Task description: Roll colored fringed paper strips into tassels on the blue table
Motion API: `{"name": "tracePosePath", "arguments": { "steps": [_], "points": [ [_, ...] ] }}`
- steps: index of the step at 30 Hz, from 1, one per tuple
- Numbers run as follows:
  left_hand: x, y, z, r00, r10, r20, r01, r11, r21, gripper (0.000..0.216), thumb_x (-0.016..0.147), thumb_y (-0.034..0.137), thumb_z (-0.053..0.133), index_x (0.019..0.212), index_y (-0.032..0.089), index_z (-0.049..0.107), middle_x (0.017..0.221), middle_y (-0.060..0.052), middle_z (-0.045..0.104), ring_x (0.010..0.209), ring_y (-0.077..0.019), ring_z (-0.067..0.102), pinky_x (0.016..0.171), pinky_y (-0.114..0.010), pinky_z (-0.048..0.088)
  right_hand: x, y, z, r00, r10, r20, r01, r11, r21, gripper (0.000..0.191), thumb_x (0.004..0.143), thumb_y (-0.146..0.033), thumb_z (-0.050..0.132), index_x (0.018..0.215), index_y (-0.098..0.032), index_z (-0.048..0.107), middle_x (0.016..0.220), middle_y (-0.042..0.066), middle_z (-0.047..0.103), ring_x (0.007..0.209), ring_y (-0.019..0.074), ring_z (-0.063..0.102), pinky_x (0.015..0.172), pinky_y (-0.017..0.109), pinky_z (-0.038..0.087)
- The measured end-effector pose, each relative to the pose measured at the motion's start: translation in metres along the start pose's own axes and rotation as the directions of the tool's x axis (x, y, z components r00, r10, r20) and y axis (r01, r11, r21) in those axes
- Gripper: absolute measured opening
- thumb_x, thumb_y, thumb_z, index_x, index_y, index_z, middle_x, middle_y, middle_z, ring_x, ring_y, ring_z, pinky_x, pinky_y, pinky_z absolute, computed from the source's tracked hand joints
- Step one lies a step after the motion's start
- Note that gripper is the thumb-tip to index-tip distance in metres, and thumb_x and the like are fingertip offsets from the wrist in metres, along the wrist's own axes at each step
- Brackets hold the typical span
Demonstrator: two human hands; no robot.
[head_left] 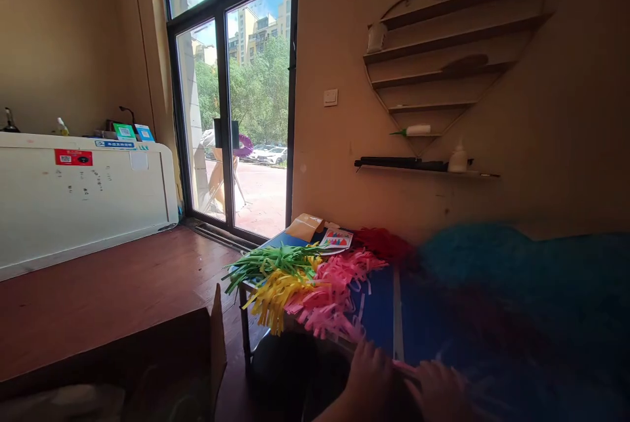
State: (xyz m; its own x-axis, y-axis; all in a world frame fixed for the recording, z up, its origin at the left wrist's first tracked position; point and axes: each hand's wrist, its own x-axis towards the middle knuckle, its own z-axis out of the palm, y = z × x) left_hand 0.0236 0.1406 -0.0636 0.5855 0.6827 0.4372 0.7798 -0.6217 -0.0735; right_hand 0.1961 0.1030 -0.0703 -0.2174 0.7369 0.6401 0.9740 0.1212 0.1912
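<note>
At the table's near edge, my left hand [369, 369] is closed around a pink paper tassel [406, 367]. Close beside it on the right, my right hand [438, 384] is closed on the same pink paper, which runs as a narrow band between the two fists. Dim light hides the finger details. Beyond my left hand lie more pink tassels [339, 287], with yellow tassels [278, 291] and green tassels [270, 261] to the left. Red tassels [386, 243] sit farther back on the blue table [377, 314].
A dark round stool [280, 369] stands under the table edge. An open cardboard box [218, 337] is at lower left. A printed card [337, 239] and brown envelope [305, 227] lie at the table's back. A blurred teal heap [477, 264] fills the right.
</note>
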Motion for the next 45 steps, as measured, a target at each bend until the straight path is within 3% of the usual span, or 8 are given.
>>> {"name": "tracePosePath", "arguments": {
  "steps": [5, 9, 16, 20, 23, 26, 28, 45],
  "points": [
    [0.005, -0.004, -0.002, 0.982, 0.124, -0.143, -0.119, 0.992, 0.045, 0.012, 0.078, 0.025, 0.061, 0.070, 0.017, 0.064, 0.065, -0.003, 0.062, 0.066, -0.0190, 0.059, 0.067, -0.036, 0.048, 0.009, 0.001, -0.008, 1.000, -0.017, -0.014, 0.018, 0.999, 0.037, 0.024, 0.084, -0.034, 0.048, 0.070, -0.023, 0.064, 0.076, 0.004, 0.065, 0.074, 0.0212, 0.057, 0.073, 0.039, 0.037],
    [-0.002, -0.004, -0.009, 0.979, 0.154, -0.133, -0.148, 0.987, 0.054, 0.011, 0.078, 0.025, 0.061, 0.071, 0.017, 0.062, 0.063, -0.001, 0.060, 0.066, -0.0168, 0.057, 0.068, -0.034, 0.044, 0.011, 0.005, -0.013, 0.998, -0.056, -0.032, 0.060, 0.990, 0.126, 0.033, 0.086, -0.038, 0.041, 0.067, -0.023, 0.063, 0.066, 0.005, 0.061, 0.073, 0.0209, 0.053, 0.072, 0.037, 0.034],
    [-0.002, -0.002, -0.025, 0.986, 0.090, -0.143, -0.081, 0.995, 0.064, 0.011, 0.075, 0.023, 0.061, 0.066, 0.017, 0.059, 0.061, 0.000, 0.059, 0.058, -0.0144, 0.054, 0.065, -0.030, 0.039, 0.014, 0.003, -0.011, 0.995, -0.087, -0.039, 0.091, 0.986, 0.143, 0.022, 0.082, -0.028, 0.046, 0.078, -0.028, 0.067, 0.089, 0.005, 0.066, 0.082, 0.0233, 0.053, 0.085, 0.046, 0.027],
    [-0.005, 0.002, -0.038, 0.983, 0.005, -0.186, -0.001, 1.000, 0.022, 0.008, 0.076, 0.021, 0.061, 0.068, 0.018, 0.059, 0.064, 0.000, 0.062, 0.064, -0.0162, 0.056, 0.070, -0.033, 0.038, 0.020, -0.009, -0.036, 0.995, -0.083, -0.060, 0.088, 0.992, 0.092, 0.024, 0.082, -0.020, 0.045, 0.079, -0.027, 0.067, 0.089, 0.004, 0.067, 0.084, 0.0228, 0.054, 0.090, 0.049, 0.023],
    [-0.011, 0.008, -0.053, 0.973, -0.059, -0.225, 0.052, 0.998, -0.036, 0.003, 0.079, 0.018, 0.058, 0.079, 0.019, 0.060, 0.080, -0.002, 0.066, 0.088, -0.0220, 0.058, 0.081, -0.037, 0.033, 0.023, -0.018, -0.061, 0.995, -0.003, -0.102, 0.012, 0.997, 0.080, 0.020, 0.084, -0.022, 0.048, 0.079, -0.024, 0.067, 0.090, 0.003, 0.067, 0.088, 0.0218, 0.054, 0.095, 0.049, 0.022],
    [-0.014, 0.017, -0.073, 0.904, -0.149, -0.402, 0.120, 0.988, -0.096, 0.005, 0.081, 0.019, 0.057, 0.083, 0.023, 0.060, 0.089, 0.002, 0.068, 0.101, -0.0222, 0.054, 0.087, -0.039, 0.025, 0.023, -0.026, -0.083, 0.988, 0.053, -0.146, -0.043, 0.997, 0.066, 0.015, 0.084, -0.022, 0.052, 0.082, -0.025, 0.067, 0.091, 0.000, 0.067, 0.094, 0.0207, 0.054, 0.098, 0.048, 0.020],
    [-0.016, 0.024, -0.086, 0.876, -0.130, -0.464, 0.075, 0.988, -0.136, 0.006, 0.081, 0.020, 0.058, 0.084, 0.024, 0.060, 0.089, 0.005, 0.069, 0.100, -0.0199, 0.054, 0.086, -0.037, 0.023, 0.021, -0.032, -0.095, 0.980, 0.060, -0.191, -0.049, 0.997, 0.063, 0.013, 0.084, -0.022, 0.054, 0.082, -0.025, 0.066, 0.089, -0.001, 0.068, 0.094, 0.0196, 0.054, 0.100, 0.048, 0.018],
    [-0.047, 0.046, -0.131, 0.890, -0.111, -0.443, -0.101, 0.898, -0.428, 0.017, 0.089, 0.021, 0.047, 0.084, 0.024, 0.063, 0.081, 0.007, 0.071, 0.087, -0.0159, 0.057, 0.079, -0.035, 0.026, -0.002, -0.062, -0.179, 0.959, 0.231, -0.165, -0.207, 0.967, 0.151, 0.022, 0.088, -0.024, 0.047, 0.078, -0.021, 0.066, 0.079, 0.001, 0.068, 0.085, 0.0176, 0.054, 0.085, 0.037, 0.027]
  ]
}}
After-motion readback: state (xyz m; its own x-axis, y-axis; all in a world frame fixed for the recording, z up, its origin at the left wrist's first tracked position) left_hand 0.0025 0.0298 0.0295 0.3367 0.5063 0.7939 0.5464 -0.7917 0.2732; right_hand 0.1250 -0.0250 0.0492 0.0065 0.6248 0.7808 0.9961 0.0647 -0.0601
